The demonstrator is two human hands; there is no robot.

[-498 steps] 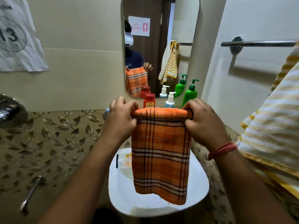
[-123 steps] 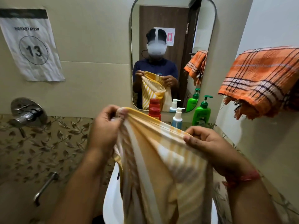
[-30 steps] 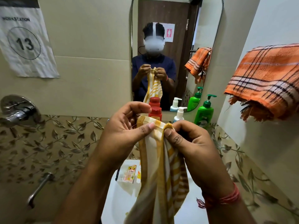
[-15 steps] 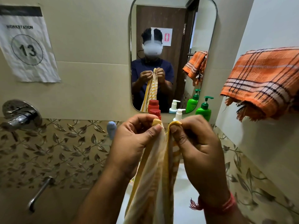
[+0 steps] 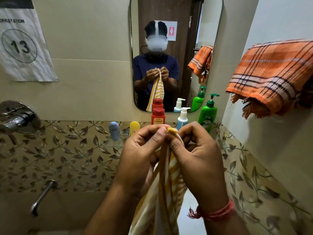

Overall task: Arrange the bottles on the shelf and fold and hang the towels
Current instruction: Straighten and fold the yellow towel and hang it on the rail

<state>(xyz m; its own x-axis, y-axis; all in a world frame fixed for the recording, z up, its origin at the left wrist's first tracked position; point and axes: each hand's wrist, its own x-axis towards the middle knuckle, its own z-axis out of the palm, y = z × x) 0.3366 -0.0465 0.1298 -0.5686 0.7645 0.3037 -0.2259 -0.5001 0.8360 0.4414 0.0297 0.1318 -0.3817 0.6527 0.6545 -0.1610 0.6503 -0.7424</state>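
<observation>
The left hand (image 5: 144, 155) and the right hand (image 5: 198, 155) are meeting in front of the chest, each pinching the top edge of the yellow striped towel (image 5: 169, 187); the thumb and curled fingers (image 5: 156, 138) of the left hand are closing on the cloth from one side, the thumb and curled fingers of the right hand are closing on it from the other, and a small yellow corner is poking up between the two thumbs; the rest of the towel is hanging straight down between the wrists, gathered into narrow folds, and running out past the bottom edge of the view. A red thread band (image 5: 215, 212) is sitting around the right wrist.

Behind the hands, a glass shelf (image 5: 116, 142) is carrying the bottles along the wall under the mirror (image 5: 176, 53); a small grey-blue bottle (image 5: 114, 130) is standing at the shelf's left end, a yellow bottle (image 5: 134, 127) just beside it, then a red bottle (image 5: 158, 116), a white pump bottle (image 5: 183, 117) partly hidden by the right hand, and a green pump bottle (image 5: 208, 112) at the right end near the corner of the walls; all are standing upright.

The orange plaid towel (image 5: 271, 77) is hanging folded on the right wall, its fringed edge drooping at the lower left; what it hangs on is hidden by the cloth. A paper sign (image 5: 22, 46) reading 13 is sticking to the back wall at the left, and a chrome tap (image 5: 17, 116) is jutting out below it.
</observation>
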